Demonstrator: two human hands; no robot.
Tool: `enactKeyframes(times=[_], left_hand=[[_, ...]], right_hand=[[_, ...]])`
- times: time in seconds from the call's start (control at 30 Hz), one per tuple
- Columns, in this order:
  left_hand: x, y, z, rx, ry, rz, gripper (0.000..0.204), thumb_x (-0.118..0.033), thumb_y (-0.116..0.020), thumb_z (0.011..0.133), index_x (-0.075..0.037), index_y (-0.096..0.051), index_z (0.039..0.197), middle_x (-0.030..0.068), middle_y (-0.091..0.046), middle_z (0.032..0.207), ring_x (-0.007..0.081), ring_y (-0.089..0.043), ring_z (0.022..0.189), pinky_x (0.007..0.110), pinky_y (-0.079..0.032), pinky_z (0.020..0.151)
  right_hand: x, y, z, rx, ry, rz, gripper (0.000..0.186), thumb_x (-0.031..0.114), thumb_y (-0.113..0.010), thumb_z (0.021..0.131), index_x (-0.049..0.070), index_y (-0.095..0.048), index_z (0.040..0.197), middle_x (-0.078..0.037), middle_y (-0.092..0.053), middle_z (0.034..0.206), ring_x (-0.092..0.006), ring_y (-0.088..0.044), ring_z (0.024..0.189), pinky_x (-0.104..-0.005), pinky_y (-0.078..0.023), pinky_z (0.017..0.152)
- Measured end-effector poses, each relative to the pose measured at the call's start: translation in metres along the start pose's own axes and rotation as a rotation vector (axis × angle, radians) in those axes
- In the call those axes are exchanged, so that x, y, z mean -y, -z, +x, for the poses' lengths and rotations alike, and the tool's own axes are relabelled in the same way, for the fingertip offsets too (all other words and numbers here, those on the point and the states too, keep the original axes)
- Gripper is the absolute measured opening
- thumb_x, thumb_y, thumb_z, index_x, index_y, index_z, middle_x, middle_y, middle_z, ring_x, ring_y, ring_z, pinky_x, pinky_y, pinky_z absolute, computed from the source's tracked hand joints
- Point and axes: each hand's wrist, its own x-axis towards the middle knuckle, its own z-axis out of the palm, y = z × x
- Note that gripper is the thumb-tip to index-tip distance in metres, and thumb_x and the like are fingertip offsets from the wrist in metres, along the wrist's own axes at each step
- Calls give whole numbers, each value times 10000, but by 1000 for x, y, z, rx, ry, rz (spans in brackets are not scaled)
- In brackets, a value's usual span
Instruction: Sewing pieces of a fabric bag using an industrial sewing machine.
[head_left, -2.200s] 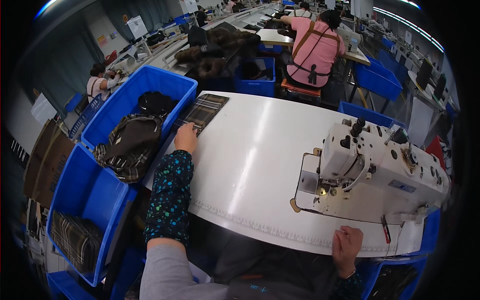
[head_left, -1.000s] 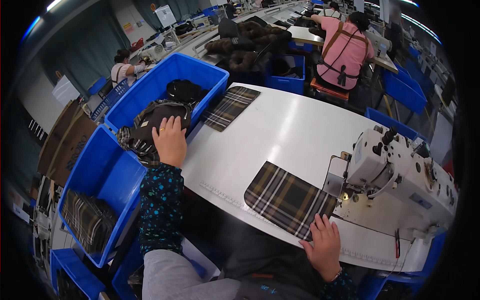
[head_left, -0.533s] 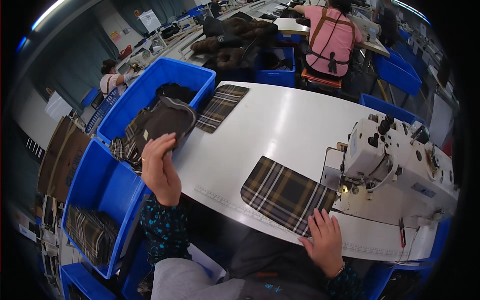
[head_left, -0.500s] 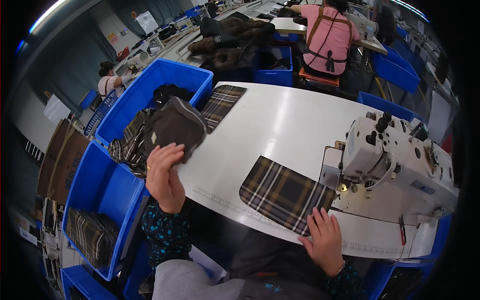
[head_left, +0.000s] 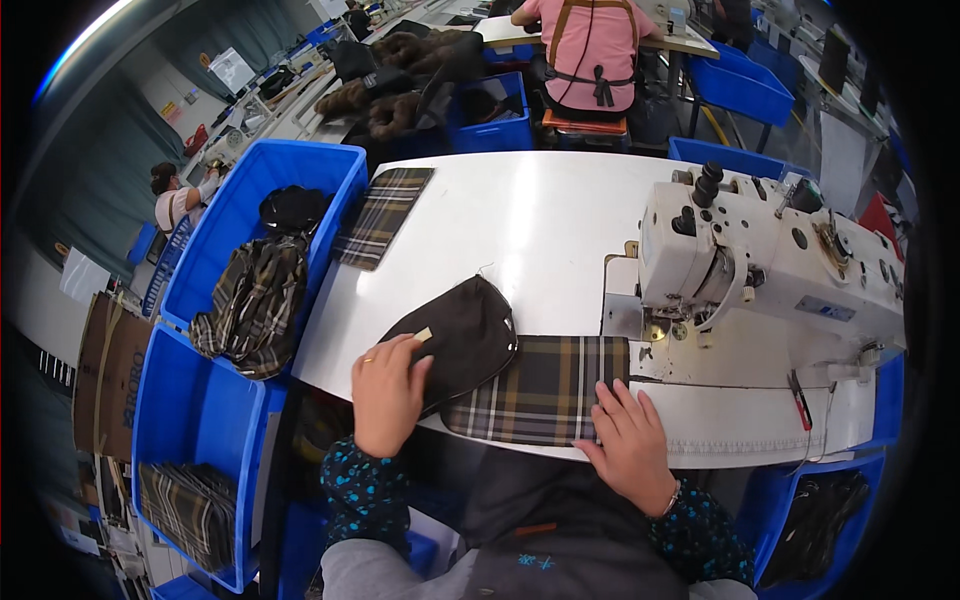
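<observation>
A dark brown sewn fabric piece with a rounded outline and a small pale tag lies on the table, its right part over the edge of a plaid fabric panel. My left hand is closed at the dark piece's left side, fingers and thumb bent onto it by the tag. Flat on the panel's right end rests my right hand, fingers spread. Beyond that hand stands a white sewing machine, its needle area just past the panel's far right corner.
Crumpled plaid pieces fill part of a blue bin at the left. A lower blue bin holds stacked plaid panels. Another plaid panel lies at the table's far left. Red-handled snips lie at right. A person in pink sits ahead.
My left hand has brought the dark piece from beside the blue bin, rightward and nearer, onto the plaid panel's left side. My right hand stays on the panel. The view has shifted.
</observation>
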Motion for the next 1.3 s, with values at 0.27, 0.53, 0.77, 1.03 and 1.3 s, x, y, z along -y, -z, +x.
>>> enactKeyframes(times=[0.27, 0.53, 0.77, 1.03, 1.3], left_hand=[[-64, -73, 29, -44, -63, -143, 220, -258, -751, 902, -76, -628, 896, 86, -627, 868, 299, -637, 815, 412, -507, 644], [-2, 25, 10, -343, 332, -703, 129, -121, -560, 1071, -19, -598, 1001, -19, -545, 872, 68, -503, 809, 250, -446, 734], [-32, 89, -30, -287, 219, -1134, 489, -422, -798, 913, 3, -558, 946, 38, -599, 798, 77, -547, 686, 225, -444, 641], [-77, 63, -35, 928, 166, -1228, 442, -1, -939, 716, 13, -622, 1023, 104, -768, 837, 121, -721, 852, 229, -545, 751], [-92, 61, -30, 948, 95, -1335, 398, 57, -884, 756, 8, -633, 1061, 92, -737, 910, 147, -712, 851, 291, -579, 772]], right_hand=[[10, 1, 6, 10, -107, -52, 515, 315, -740, 895, 20, -627, 1302, -131, -569, 1463, -320, -483, 1399, -573, -349, 1141], [7, 0, 13, 12, -170, -80, 568, 304, -713, 917, 1, -585, 1380, -133, -530, 1503, -310, -447, 1427, -594, -329, 1150], [-4, 16, 13, -28, -110, 49, 495, 235, -724, 907, 28, -604, 1340, -142, -521, 1493, -335, -479, 1385, -573, -304, 1173], [33, 59, 13, 340, 209, 964, 339, 374, -700, 952, 36, -690, 979, -84, -610, 937, -294, -586, 920, -404, -459, 802], [47, 49, 15, 172, 223, 960, 280, 289, -768, 842, 19, -707, 888, -133, -646, 846, -338, -633, 829, -432, -474, 709]])
